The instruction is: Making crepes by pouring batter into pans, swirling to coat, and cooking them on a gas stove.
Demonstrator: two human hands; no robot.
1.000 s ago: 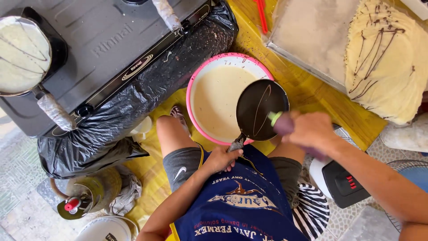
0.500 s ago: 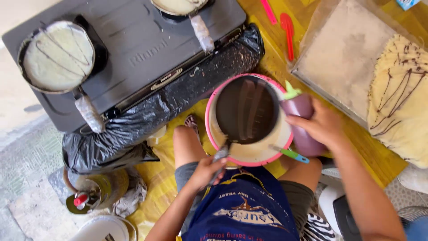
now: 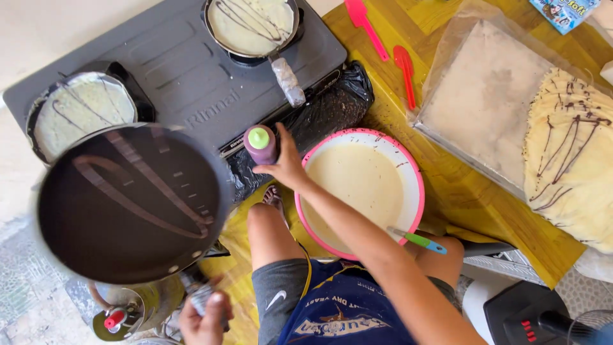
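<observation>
The left hand [image 3: 205, 316] grips the handle of a dark frying pan [image 3: 131, 203], fingers wrapped around it, the pan lifted and tilted over the stove's [image 3: 185, 83] near edge. The right hand [image 3: 285, 167] closes its fingers on a purple squeeze bottle [image 3: 260, 144] standing beside the pink-rimmed batter bowl [image 3: 361, 188].
</observation>
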